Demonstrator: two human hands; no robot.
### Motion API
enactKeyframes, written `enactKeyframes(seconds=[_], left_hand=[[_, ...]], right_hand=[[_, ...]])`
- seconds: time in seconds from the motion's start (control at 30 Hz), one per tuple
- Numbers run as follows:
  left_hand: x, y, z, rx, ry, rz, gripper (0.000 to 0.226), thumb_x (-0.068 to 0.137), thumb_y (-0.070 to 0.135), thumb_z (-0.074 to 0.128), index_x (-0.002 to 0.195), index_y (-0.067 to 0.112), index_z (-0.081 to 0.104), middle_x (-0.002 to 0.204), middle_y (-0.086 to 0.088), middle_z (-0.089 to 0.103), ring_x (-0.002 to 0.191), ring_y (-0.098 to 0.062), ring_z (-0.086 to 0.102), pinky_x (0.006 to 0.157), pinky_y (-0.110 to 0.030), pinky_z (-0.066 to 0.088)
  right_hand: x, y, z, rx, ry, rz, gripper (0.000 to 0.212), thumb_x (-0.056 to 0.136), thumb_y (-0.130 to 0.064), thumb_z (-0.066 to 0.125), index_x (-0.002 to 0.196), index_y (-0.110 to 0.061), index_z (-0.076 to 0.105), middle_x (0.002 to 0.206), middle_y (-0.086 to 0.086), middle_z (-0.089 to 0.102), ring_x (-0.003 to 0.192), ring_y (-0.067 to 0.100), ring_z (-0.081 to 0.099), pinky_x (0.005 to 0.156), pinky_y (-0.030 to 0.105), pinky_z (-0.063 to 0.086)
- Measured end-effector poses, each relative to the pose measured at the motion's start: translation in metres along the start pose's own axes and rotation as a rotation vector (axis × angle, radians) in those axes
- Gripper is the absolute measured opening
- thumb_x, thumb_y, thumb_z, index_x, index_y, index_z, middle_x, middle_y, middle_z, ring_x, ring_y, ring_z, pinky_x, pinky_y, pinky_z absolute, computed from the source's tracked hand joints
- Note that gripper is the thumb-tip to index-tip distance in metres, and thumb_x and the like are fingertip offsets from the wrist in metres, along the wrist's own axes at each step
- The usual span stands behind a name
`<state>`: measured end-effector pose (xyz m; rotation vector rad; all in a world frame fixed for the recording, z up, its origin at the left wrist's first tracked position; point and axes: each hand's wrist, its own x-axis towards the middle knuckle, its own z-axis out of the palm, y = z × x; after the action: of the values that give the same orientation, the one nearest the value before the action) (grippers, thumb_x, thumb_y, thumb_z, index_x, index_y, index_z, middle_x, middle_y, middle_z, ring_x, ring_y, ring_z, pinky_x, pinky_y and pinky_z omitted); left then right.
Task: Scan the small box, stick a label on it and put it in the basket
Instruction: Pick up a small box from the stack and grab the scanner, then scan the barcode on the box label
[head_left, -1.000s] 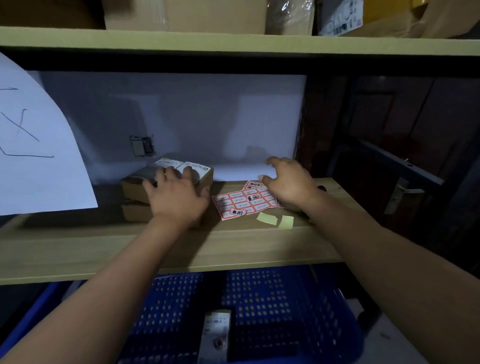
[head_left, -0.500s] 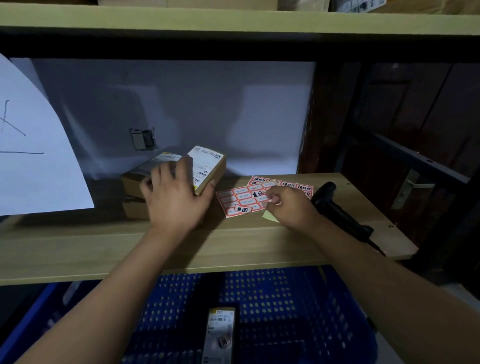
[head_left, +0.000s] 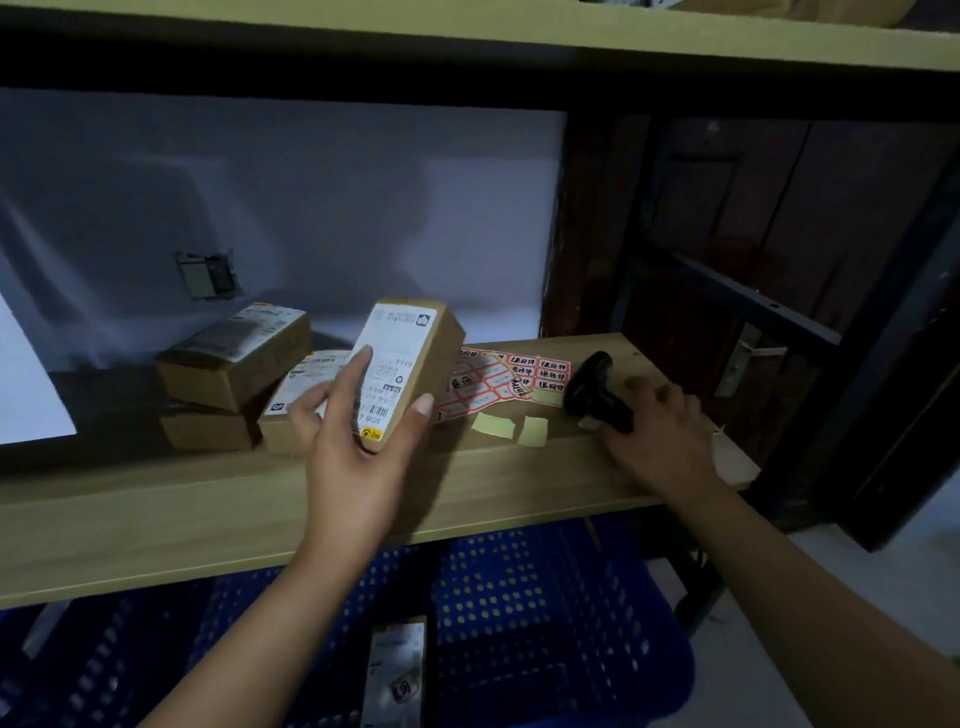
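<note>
My left hand holds a small brown box tilted upright above the wooden shelf, its white shipping label facing me. My right hand is closed around the handle of a black barcode scanner lying at the shelf's right end. A sheet of red-bordered labels lies flat between box and scanner. Below the shelf sits the blue perforated basket with one small box in it.
Three more brown boxes are stacked on the shelf behind my left hand. Two yellow paper scraps lie near the shelf's front edge. A white sheet hangs at the left. An upper shelf board runs overhead; dark frame at right.
My left hand has lifted one box off the stack and tilted it up. My right hand left the label sheet, moved right and closed on the scanner.
</note>
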<state>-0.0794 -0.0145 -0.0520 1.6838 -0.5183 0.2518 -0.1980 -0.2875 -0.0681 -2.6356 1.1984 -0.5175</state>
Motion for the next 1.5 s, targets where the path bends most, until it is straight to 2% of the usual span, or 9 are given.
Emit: enactKeyframes(seconds=[0.17, 0.3, 0.53, 0.6, 0.8, 0.93, 1.07, 1.27, 1.5], left_hand=[[0.004, -0.019, 0.007, -0.436, -0.048, -0.359, 0.065, 0.080, 0.065, 0.076, 0.141, 0.046, 0.066, 0.155, 0.006, 0.053, 0.147, -0.011, 0.048, 0.126, -0.044, 0.032], [0.006, -0.018, 0.009, -0.698, 0.040, -0.461, 0.056, 0.091, 0.032, 0.068, 0.147, 0.038, 0.063, 0.155, 0.002, 0.061, 0.146, -0.024, 0.054, 0.125, -0.056, 0.034], [0.007, -0.008, 0.015, -0.774, -0.027, -0.579, 0.035, 0.088, 0.000, 0.076, 0.123, -0.002, 0.075, 0.102, -0.008, 0.086, 0.086, -0.016, 0.080, 0.103, -0.044, 0.056], [0.009, -0.005, 0.019, -0.790, -0.065, -0.592, 0.046, 0.086, 0.001, 0.079, 0.130, -0.004, 0.069, 0.111, -0.013, 0.084, 0.095, -0.020, 0.080, 0.106, -0.044, 0.056], [0.013, -0.011, 0.033, -0.670, -0.066, -0.529, 0.075, 0.074, 0.019, 0.090, 0.140, 0.005, 0.056, 0.123, -0.012, 0.081, 0.120, -0.033, 0.074, 0.113, -0.053, 0.051], [0.015, -0.012, 0.033, -0.703, -0.080, -0.511, 0.054, 0.096, 0.005, 0.070, 0.146, 0.010, 0.049, 0.134, -0.019, 0.073, 0.124, -0.039, 0.069, 0.111, -0.058, 0.051], [0.018, -0.001, 0.013, -0.599, -0.149, -0.450, 0.069, 0.067, 0.023, 0.089, 0.125, 0.026, 0.051, 0.133, -0.015, 0.066, 0.115, -0.034, 0.070, 0.105, -0.056, 0.055], [0.041, 0.032, -0.040, -0.294, -0.352, -0.205, 0.055, 0.080, -0.001, 0.087, 0.132, 0.009, 0.070, 0.098, 0.004, 0.081, 0.087, -0.003, 0.077, 0.077, -0.018, 0.059], [0.067, 0.062, -0.043, -0.276, -0.327, -0.125, 0.057, 0.077, 0.028, 0.093, 0.130, 0.021, 0.073, 0.126, -0.008, 0.076, 0.109, -0.015, 0.078, 0.087, -0.026, 0.061]], right_hand=[[0.007, -0.003, 0.006, -0.008, -0.063, -0.026, 0.060, 0.093, -0.050, 0.060, 0.145, -0.020, 0.051, 0.132, 0.016, 0.065, 0.120, 0.038, 0.063, 0.096, 0.045, 0.050], [0.011, -0.010, -0.005, 0.021, -0.077, -0.078, 0.055, 0.088, -0.039, 0.065, 0.140, -0.022, 0.057, 0.117, 0.012, 0.075, 0.106, 0.032, 0.071, 0.083, 0.038, 0.058], [-0.017, -0.037, -0.047, 0.482, 0.055, -0.094, 0.020, 0.095, -0.032, 0.067, 0.109, -0.018, 0.069, 0.089, 0.001, 0.074, 0.081, 0.014, 0.070, 0.068, 0.032, 0.051], [-0.030, -0.045, -0.064, 0.717, 0.050, -0.076, 0.007, 0.098, -0.023, 0.064, 0.103, -0.019, 0.068, 0.073, -0.010, 0.067, 0.063, -0.004, 0.064, 0.056, 0.022, 0.046], [-0.073, -0.073, -0.099, 1.311, -0.229, -0.005, 0.041, 0.099, -0.038, 0.067, 0.106, 0.002, 0.064, 0.067, 0.005, 0.060, 0.055, 0.018, 0.055, 0.052, 0.034, 0.046], [-0.093, -0.090, -0.110, 1.336, -0.318, -0.104, 0.033, 0.099, -0.038, 0.065, 0.104, -0.006, 0.066, 0.066, 0.005, 0.061, 0.051, 0.020, 0.055, 0.059, 0.042, 0.048], [-0.095, -0.089, -0.109, 1.280, -0.254, -0.184, 0.028, 0.100, -0.034, 0.065, 0.077, -0.018, 0.061, 0.067, 0.014, 0.054, 0.049, 0.024, 0.047, 0.056, 0.042, 0.044], [-0.083, -0.089, -0.095, 1.174, 0.027, -0.213, 0.046, 0.079, -0.038, 0.087, 0.118, -0.026, 0.066, 0.096, -0.008, 0.078, 0.086, 0.013, 0.074, 0.077, 0.037, 0.057], [-0.083, -0.109, -0.081, 1.149, -0.413, -0.341, 0.043, 0.080, -0.007, 0.087, 0.118, -0.020, 0.071, 0.100, -0.008, 0.086, 0.093, 0.009, 0.082, 0.075, 0.022, 0.060]])
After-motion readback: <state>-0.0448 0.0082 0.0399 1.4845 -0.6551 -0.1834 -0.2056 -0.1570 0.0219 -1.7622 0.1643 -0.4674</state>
